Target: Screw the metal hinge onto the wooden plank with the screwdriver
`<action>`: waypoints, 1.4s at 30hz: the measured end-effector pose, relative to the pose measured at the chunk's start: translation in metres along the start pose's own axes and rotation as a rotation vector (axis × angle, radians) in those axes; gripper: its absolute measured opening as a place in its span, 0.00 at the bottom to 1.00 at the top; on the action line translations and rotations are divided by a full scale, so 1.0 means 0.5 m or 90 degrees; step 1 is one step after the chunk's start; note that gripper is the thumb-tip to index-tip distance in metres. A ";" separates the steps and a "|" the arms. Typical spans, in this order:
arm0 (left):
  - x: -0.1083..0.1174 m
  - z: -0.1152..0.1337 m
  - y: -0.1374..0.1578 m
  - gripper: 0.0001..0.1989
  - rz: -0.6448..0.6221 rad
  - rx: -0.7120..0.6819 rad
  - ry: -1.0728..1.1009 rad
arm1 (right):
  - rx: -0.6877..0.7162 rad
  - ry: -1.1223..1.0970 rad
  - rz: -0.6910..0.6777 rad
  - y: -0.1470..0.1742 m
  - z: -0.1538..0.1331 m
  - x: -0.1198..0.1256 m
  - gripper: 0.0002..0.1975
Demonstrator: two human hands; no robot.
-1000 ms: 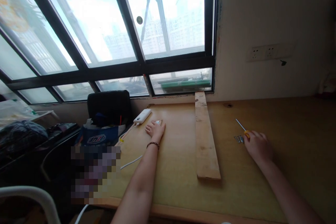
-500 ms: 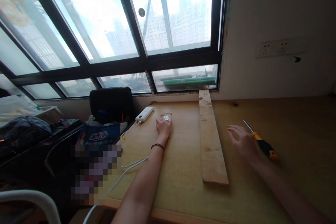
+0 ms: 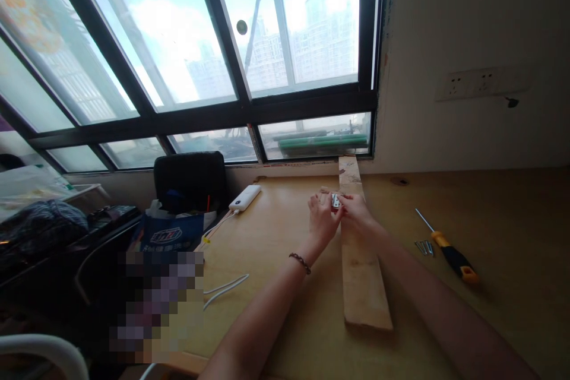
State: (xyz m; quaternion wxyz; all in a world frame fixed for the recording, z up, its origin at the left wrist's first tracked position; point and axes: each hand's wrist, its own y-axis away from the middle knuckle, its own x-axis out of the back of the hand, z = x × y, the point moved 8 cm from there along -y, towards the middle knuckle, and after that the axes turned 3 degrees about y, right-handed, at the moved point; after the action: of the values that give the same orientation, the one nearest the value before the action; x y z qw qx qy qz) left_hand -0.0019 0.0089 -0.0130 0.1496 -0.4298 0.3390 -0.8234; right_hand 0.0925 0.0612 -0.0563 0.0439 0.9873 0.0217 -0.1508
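Note:
A small silver metal hinge (image 3: 335, 200) with dark holes is held up between both hands, over the far half of a long wooden board (image 3: 363, 267). My left hand (image 3: 321, 217) closes on it from the left, with a small piece of wood (image 3: 326, 190) partly showing behind the fingers. From the right, my right hand (image 3: 356, 209) pinches the hinge's other side, its fingertips close to the left thumb. The fingers cover much of the hinge and the wood piece. To the right lie several screws (image 3: 424, 247) beside a yellow-and-black screwdriver (image 3: 454, 255).
A white power bank (image 3: 244, 198) with a cable lies at the table's left. Past that edge stand a black chair (image 3: 190, 181) and a blue bag (image 3: 171, 234). The window (image 3: 307, 101) and a wall with sockets (image 3: 472, 83) border the table (image 3: 285, 320) at the back.
My left hand has carried the hinge and wood piece rightward to the board. My right hand has left the screwdriver's side and moved left onto the hinge, uncovering the screws.

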 end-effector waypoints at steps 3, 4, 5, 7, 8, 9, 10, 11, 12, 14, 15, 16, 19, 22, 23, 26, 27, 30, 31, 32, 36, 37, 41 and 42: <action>-0.004 0.024 -0.005 0.25 0.015 0.001 0.028 | 0.008 -0.065 0.050 -0.008 -0.001 0.022 0.06; -0.005 0.031 -0.008 0.27 0.020 -0.001 0.043 | 0.019 -0.082 0.054 -0.011 -0.006 0.027 0.06; -0.006 0.034 -0.011 0.29 0.028 -0.001 0.061 | 0.032 -0.096 0.057 -0.014 -0.012 0.033 0.05; -0.007 0.030 -0.019 0.32 0.057 0.015 0.114 | 0.053 -0.114 0.070 -0.017 -0.027 0.048 0.04; -0.007 0.020 -0.021 0.33 0.079 0.037 0.148 | 0.061 -0.125 0.079 -0.017 -0.036 0.058 0.03; -0.009 0.003 -0.021 0.32 0.102 0.071 0.188 | 0.065 -0.136 0.091 -0.018 -0.044 0.069 0.03; -0.014 -0.020 -0.019 0.31 0.122 0.117 0.234 | 0.067 -0.146 0.103 -0.018 -0.051 0.080 0.03; -0.023 -0.047 -0.014 0.29 0.131 0.174 0.288 | 0.067 -0.154 0.114 -0.018 -0.056 0.091 0.03; -0.038 -0.074 -0.008 0.27 0.124 0.234 0.350 | 0.064 -0.154 0.120 -0.018 -0.059 0.098 0.03; -0.082 -0.112 0.007 0.24 0.056 0.334 0.493 | 0.052 -0.118 0.120 -0.020 -0.058 0.103 0.03; -0.105 -0.120 0.015 0.24 0.012 0.366 0.569 | 0.047 -0.071 0.113 -0.022 -0.053 0.100 0.03; -0.124 -0.123 0.022 0.23 -0.024 0.391 0.646 | 0.044 -0.010 0.103 -0.025 -0.046 0.093 0.03; -0.163 -0.118 0.040 0.20 -0.055 0.449 0.830 | 0.043 0.163 0.084 -0.037 -0.015 0.068 0.04; -0.183 -0.116 0.054 0.18 -0.024 0.514 0.922 | 0.055 0.227 0.087 -0.046 0.010 0.058 0.04; -0.186 -0.117 0.057 0.18 -0.010 0.530 0.944 | 0.061 0.243 0.088 -0.047 0.014 0.060 0.04; -0.188 -0.128 0.063 0.17 0.042 0.573 0.985 | 0.107 0.332 0.134 -0.043 -0.001 0.085 0.04; -0.187 -0.134 0.064 0.16 0.058 0.588 0.988 | 0.131 0.379 0.164 -0.039 -0.012 0.096 0.05; -0.190 -0.147 0.069 0.16 0.082 0.623 0.981 | 0.177 0.463 0.234 -0.028 -0.041 0.121 0.07; -0.192 -0.150 0.070 0.16 0.084 0.625 0.977 | 0.172 0.441 0.239 -0.028 -0.043 0.125 0.07; -0.194 -0.152 0.070 0.16 0.084 0.625 0.971 | 0.160 0.396 0.234 -0.029 -0.042 0.127 0.07; -0.207 -0.156 0.073 0.15 0.063 0.612 0.929 | 0.110 0.226 0.164 -0.041 -0.023 0.106 0.05; -0.210 -0.156 0.073 0.16 0.055 0.602 0.921 | 0.102 0.216 0.146 -0.043 -0.018 0.098 0.05; -0.212 -0.154 0.072 0.16 0.043 0.567 0.897 | 0.116 0.300 0.135 -0.041 -0.008 0.088 0.13; -0.210 -0.154 0.073 0.16 0.044 0.566 0.892 | 0.132 0.339 0.143 -0.039 -0.008 0.089 0.16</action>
State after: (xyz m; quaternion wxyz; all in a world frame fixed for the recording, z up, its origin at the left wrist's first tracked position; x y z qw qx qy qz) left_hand -0.0040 0.0722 -0.1325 0.0845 0.2926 0.0099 -0.9524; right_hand 0.1350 0.0821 -0.0671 -0.0477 0.9876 -0.0924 0.1175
